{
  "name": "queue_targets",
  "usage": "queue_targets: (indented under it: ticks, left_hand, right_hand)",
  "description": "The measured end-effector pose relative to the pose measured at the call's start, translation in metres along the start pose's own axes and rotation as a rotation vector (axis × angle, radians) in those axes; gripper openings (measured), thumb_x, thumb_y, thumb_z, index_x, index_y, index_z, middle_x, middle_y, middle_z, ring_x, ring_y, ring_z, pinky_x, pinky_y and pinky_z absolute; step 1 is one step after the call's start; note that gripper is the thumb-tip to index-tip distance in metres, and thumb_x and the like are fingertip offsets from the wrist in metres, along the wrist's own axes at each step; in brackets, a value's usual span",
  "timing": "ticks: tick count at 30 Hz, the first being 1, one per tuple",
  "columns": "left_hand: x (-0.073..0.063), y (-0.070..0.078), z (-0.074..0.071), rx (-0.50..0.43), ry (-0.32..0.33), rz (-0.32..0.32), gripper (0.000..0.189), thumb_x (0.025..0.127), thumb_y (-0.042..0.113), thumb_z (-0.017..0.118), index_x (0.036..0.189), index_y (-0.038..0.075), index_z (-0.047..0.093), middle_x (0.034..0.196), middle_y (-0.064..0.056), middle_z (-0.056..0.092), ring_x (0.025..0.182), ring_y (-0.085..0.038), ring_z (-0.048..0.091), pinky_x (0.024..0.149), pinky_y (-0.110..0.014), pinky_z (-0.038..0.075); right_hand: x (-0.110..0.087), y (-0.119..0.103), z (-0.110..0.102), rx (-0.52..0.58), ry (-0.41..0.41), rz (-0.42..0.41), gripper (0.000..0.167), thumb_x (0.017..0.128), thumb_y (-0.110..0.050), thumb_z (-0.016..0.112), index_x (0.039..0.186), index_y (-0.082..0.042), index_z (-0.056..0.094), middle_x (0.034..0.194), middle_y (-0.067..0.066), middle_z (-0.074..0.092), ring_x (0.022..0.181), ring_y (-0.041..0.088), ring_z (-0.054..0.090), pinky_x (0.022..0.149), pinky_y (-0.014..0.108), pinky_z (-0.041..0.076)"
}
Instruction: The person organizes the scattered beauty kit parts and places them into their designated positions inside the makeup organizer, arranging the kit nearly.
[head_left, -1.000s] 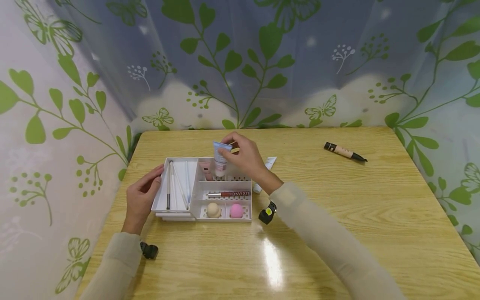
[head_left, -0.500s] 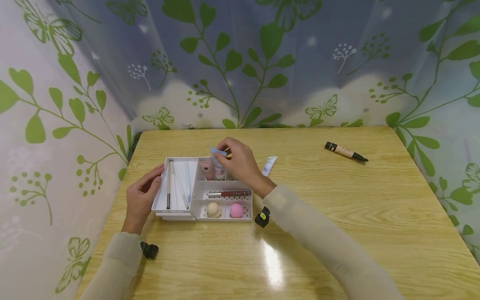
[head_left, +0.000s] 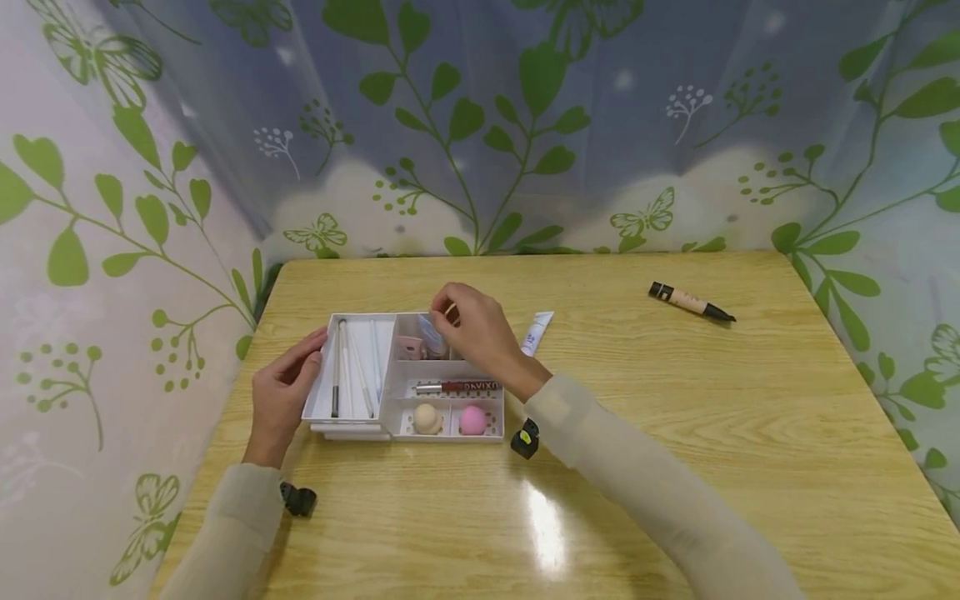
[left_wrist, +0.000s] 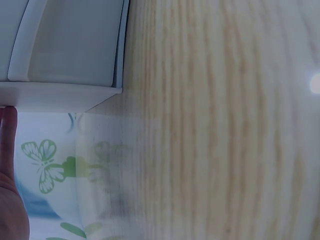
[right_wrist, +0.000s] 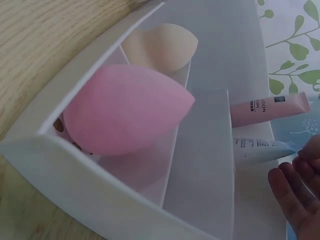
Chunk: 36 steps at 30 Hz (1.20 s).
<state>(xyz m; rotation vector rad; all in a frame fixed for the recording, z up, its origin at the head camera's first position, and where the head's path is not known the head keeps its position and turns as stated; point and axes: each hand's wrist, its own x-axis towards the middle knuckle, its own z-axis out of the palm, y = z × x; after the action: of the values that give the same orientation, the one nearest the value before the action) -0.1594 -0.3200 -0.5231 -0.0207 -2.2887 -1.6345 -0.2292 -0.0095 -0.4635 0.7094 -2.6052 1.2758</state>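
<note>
A white compartment organizer (head_left: 390,375) stands on the table. My left hand (head_left: 281,396) rests against its left side with fairly straight fingers; in the left wrist view one finger (left_wrist: 7,140) touches the outer wall. My right hand (head_left: 483,333) is over the back compartments. Its fingertips pinch the flat end of a pale blue squeeze tube (right_wrist: 262,150), which stands tilted in a back compartment. Beside it in the same compartment leans a pink squeeze tube (right_wrist: 270,108). The right hand partly hides the back right compartment.
Slim brushes (head_left: 336,375) lie in the left tray. A red lip gloss tube (head_left: 468,387), a beige makeup sponge (head_left: 427,419) and a pink makeup sponge (head_left: 472,421) occupy other compartments. A white tube (head_left: 537,332) lies right of the organizer, and a black-capped beige tube (head_left: 686,300) farther right.
My right hand has lowered the blue tube into the back compartment, where it now leans beside the pink tube. The pink tube has shifted. My left hand has stayed in place.
</note>
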Motion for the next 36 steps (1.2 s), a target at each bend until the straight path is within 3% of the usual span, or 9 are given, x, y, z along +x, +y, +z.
queue_targets:
  ticks: [9, 21, 36]
  left_hand:
    - [0.002, -0.003, 0.0, 0.003, 0.005, 0.005, 0.031, 0.109, 0.018, 0.067, 0.138, 0.011, 0.077, 0.147, -0.004, 0.072, 0.131, 0.004, 0.066, 0.106, -0.009, 0.05]
    - [0.003, -0.004, 0.0, -0.006, 0.001, 0.015, 0.031, 0.109, 0.018, 0.067, 0.137, 0.01, 0.077, 0.146, -0.004, 0.073, 0.13, 0.004, 0.066, 0.106, -0.01, 0.05]
    - [0.001, -0.004, 0.0, -0.017, 0.001, 0.022, 0.031, 0.109, 0.016, 0.067, 0.137, 0.008, 0.077, 0.146, -0.003, 0.073, 0.13, 0.004, 0.066, 0.105, -0.009, 0.05]
  right_hand:
    - [-0.004, 0.006, -0.002, 0.07, 0.001, -0.013, 0.004, 0.105, -0.012, 0.07, 0.106, -0.007, 0.069, 0.103, 0.007, 0.074, 0.092, 0.024, 0.076, 0.083, 0.039, 0.067]
    - [-0.015, 0.014, -0.008, 0.09, -0.016, -0.031, 0.007, 0.105, -0.015, 0.072, 0.11, -0.009, 0.071, 0.106, 0.004, 0.074, 0.094, 0.018, 0.074, 0.085, 0.027, 0.064]
    - [-0.031, 0.019, -0.007, 0.079, -0.1, -0.187, 0.016, 0.101, -0.018, 0.079, 0.11, -0.006, 0.073, 0.102, 0.007, 0.072, 0.092, 0.019, 0.072, 0.085, 0.025, 0.063]
